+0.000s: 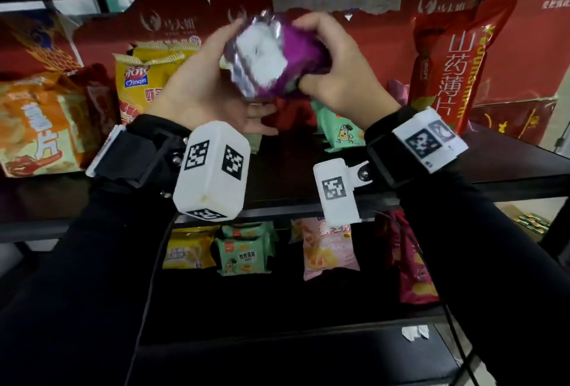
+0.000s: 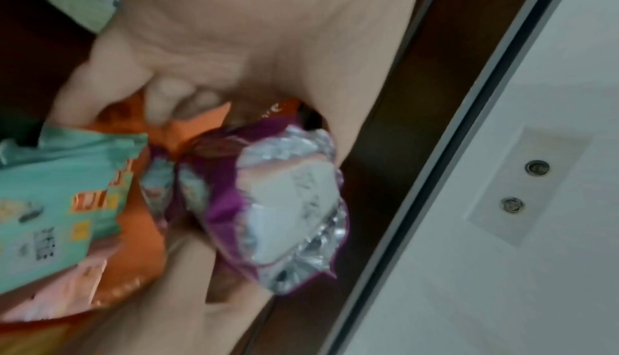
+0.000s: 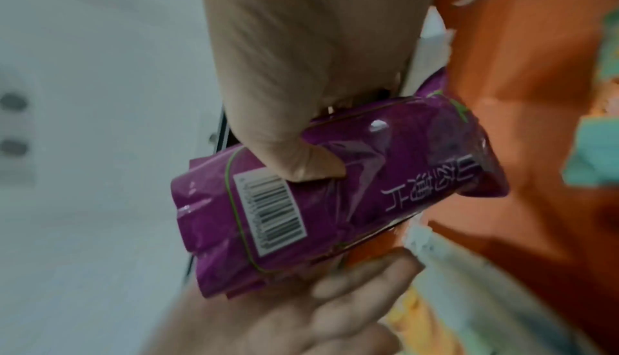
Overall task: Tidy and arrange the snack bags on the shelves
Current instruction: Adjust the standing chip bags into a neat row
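I hold a purple snack bag (image 1: 271,59) with a white and silver back panel in the air, in front of the middle shelf. My right hand (image 1: 339,77) grips its right end, and the right wrist view shows the thumb (image 3: 311,167) pressed into the purple bag (image 3: 368,202) next to a barcode. My left hand (image 1: 203,89) is spread with the palm towards me. Its thumb lies along the bag's left edge and its straight fingers (image 1: 262,120) sit just beneath it. In the left wrist view the purple bag (image 2: 285,202) shows its crumpled silver end.
A tall red bag (image 1: 447,55) stands upright at the right of the middle shelf (image 1: 308,182). A yellow bag (image 1: 145,80) and an orange bag (image 1: 40,123) lie at the left, and a small green pack (image 1: 339,129) below my hands. Red boxes (image 1: 169,25) line the back. Several small bags sit on the lower shelf (image 1: 277,308).
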A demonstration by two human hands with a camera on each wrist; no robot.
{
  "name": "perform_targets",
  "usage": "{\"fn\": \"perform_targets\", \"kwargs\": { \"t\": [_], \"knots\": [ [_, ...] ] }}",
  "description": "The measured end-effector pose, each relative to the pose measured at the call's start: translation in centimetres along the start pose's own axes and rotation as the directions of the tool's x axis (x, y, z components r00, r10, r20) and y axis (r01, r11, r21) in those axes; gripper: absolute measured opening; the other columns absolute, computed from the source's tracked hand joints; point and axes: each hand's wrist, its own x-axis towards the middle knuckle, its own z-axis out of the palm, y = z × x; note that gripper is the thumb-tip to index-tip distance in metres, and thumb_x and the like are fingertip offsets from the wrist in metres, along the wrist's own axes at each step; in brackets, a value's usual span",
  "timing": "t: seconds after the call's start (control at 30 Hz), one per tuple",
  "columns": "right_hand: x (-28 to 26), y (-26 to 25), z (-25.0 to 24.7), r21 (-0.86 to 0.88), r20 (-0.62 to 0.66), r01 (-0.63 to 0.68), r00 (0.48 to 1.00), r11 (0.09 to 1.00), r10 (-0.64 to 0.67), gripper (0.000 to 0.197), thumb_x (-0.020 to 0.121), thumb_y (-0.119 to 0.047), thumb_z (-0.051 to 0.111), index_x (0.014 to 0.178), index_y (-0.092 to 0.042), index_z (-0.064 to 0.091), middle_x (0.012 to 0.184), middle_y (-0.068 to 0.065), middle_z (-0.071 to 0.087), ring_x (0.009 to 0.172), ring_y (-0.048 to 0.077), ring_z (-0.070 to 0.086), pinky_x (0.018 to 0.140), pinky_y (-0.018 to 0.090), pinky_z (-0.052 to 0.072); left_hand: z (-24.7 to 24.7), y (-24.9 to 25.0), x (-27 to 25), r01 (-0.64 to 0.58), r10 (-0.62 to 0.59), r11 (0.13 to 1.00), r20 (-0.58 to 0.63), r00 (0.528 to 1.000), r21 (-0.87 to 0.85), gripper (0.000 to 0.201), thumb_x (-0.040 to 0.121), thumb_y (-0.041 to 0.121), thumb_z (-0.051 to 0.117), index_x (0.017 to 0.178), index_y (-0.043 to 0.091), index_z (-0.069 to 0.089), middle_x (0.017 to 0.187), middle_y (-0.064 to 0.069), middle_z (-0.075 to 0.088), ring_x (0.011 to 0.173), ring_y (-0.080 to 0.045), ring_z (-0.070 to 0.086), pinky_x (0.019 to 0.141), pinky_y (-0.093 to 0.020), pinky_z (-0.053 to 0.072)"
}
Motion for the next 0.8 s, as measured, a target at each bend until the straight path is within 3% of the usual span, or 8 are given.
{"fn": "perform_targets", "kwargs": {
  "t": [0.1, 0.2, 0.27, 0.33, 0.43, 0.53, 0.7, 0.8],
  "knots": [
    [0.1, 0.2, 0.6, -0.446, 0.023, -0.001, 1.000, 0.895, 0.012, 0.051, 0.072, 0.002, 0.054, 0.115, -0.026, 0.059, 0.126, -0.013, 0.047, 0.134, 0.019, 0.030, 0.112, 0.058, 0.015, -0.1, -0.8, -0.3, 0.016, -0.021, 0.983, 0.028, 0.999, 0.184, 0.057, 0.082, 0.060, 0.055, 0.121, 0.018, 0.062, 0.115, -0.007, 0.069, 0.105, -0.024, 0.065, 0.092, -0.045, 0.051],
    [0.1, 0.4, 1.2, -0.507, -0.038, -0.042, 0.999, 0.861, 0.027, 0.048, 0.086, -0.004, 0.057, 0.125, -0.031, 0.059, 0.152, -0.003, 0.031, 0.144, 0.022, 0.012, 0.117, 0.048, 0.007, 0.5, -2.1, -0.2, -0.016, 0.009, 0.978, 0.035, 0.999, 0.207, 0.053, 0.082, 0.043, 0.056, 0.129, 0.020, 0.053, 0.110, -0.005, 0.068, 0.100, -0.019, 0.066, 0.083, -0.037, 0.057],
    [-0.1, 0.6, 1.6, -0.317, -0.084, -0.101, 0.993, 0.943, 0.079, 0.062, 0.086, 0.004, 0.052, 0.141, -0.021, 0.043, 0.156, 0.007, 0.024, 0.146, 0.024, 0.012, 0.120, 0.034, 0.011, 0.5, -2.7, 0.0, -0.091, 0.083, 0.987, 0.063, 0.995, 0.133, 0.040, 0.085, 0.030, 0.053, 0.123, 0.017, 0.057, 0.105, -0.003, 0.072, 0.096, -0.017, 0.068, 0.084, -0.037, 0.058],
    [-0.3, 0.4, 2.0, 0.100, -0.170, -0.262, 0.946, 0.960, 0.276, 0.064, 0.089, 0.007, 0.046, 0.148, -0.012, 0.029, 0.155, 0.010, 0.028, 0.143, 0.022, 0.025, 0.115, 0.023, 0.026, 0.4, -3.0, 0.1, -0.139, 0.134, 0.988, 0.091, 0.987, 0.060, 0.029, 0.087, 0.021, 0.051, 0.114, 0.017, 0.060, 0.101, -0.002, 0.073, 0.095, -0.016, 0.069, 0.089, -0.039, 0.056],
    [-0.2, 0.6, 2.3, 0.591, 0.044, -0.498, 0.806, 0.635, 0.590, 0.040, 0.101, -0.025, 0.043, 0.140, -0.015, 0.041, 0.135, 0.008, 0.054, 0.119, 0.025, 0.055, 0.102, 0.044, 0.045, 0.4, -3.3, 0.4, -0.125, 0.115, 0.988, 0.106, 0.988, 0.095, 0.034, 0.080, 0.017, 0.054, 0.114, 0.018, 0.057, 0.097, 0.000, 0.072, 0.089, -0.014, 0.068, 0.087, -0.038, 0.055],
    [-0.4, 1.2, 2.3, 0.645, 0.106, -0.475, 0.831, 0.598, 0.546, 0.038, 0.101, -0.023, 0.045, 0.134, -0.004, 0.046, 0.114, 0.013, 0.062, 0.092, 0.023, 0.063, 0.087, 0.044, 0.054, 0.9, -3.4, 0.5, -0.096, 0.073, 0.968, 0.107, 0.992, 0.233, 0.046, 0.078, 0.005, 0.054, 0.123, 0.016, 0.051, 0.103, -0.004, 0.064, 0.085, -0.016, 0.065, 0.076, -0.032, 0.053],
    [-0.6, 1.6, 2.5, 0.675, 0.031, -0.343, 0.898, 0.653, 0.439, 0.044, 0.090, 0.012, 0.050, 0.129, -0.004, 0.038, 0.102, 0.012, 0.060, 0.088, 0.021, 0.060, 0.090, 0.038, 0.050, 1.6, -3.3, 0.9, -0.205, 0.213, 0.943, -0.002, 0.977, 0.261, 0.060, 0.079, -0.007, 0.061, 0.136, 0.005, 0.047, 0.113, -0.011, 0.064, 0.094, -0.019, 0.067, 0.068, -0.030, 0.058],
    [-0.8, 1.4, 2.6, 0.640, 0.066, -0.342, 0.917, 0.688, 0.394, 0.055, 0.083, 0.026, 0.045, 0.126, -0.007, 0.035, 0.100, 0.009, 0.056, 0.086, 0.018, 0.058, 0.084, 0.029, 0.050, 1.5, -3.4, 1.7, -0.244, 0.286, 0.919, -0.099, 0.953, 0.310, 0.063, 0.075, -0.022, 0.057, 0.134, -0.003, 0.048, 0.125, -0.023, 0.060, 0.113, -0.033, 0.061, 0.094, -0.048, 0.052]
  ]
}}
